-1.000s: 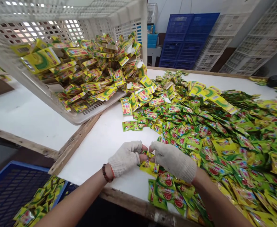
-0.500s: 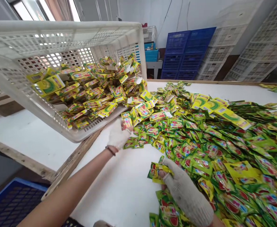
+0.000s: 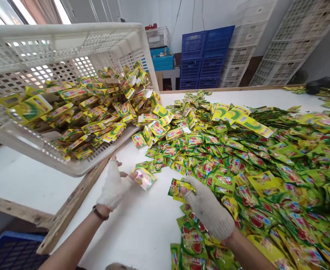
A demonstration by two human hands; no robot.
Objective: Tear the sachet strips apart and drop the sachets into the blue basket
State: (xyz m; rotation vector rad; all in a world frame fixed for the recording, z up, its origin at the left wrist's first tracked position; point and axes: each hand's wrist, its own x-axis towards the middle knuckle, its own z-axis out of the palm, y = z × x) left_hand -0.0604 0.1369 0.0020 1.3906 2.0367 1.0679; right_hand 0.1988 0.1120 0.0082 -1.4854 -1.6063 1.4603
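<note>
In the head view, the left hand (image 3: 114,185) is closed on one edge of a blurred carton (image 3: 144,179), leaving most of it exposed just above the bare worktop (image 3: 142,221). The right hand (image 3: 207,208) pinches a few sachets (image 3: 176,189) between thumb and fingers, seemingly to keep them together; their ends project toward the carton. The white crate (image 3: 69,30) lies tilted, its open side facing the worktop, probably so its boxes (image 3: 94,112) spill within reach beside the sachet heap (image 3: 260,198).

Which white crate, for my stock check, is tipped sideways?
The near crate at left, cartons spilling toward the packets; the other white crates stand stacked behind.
</note>
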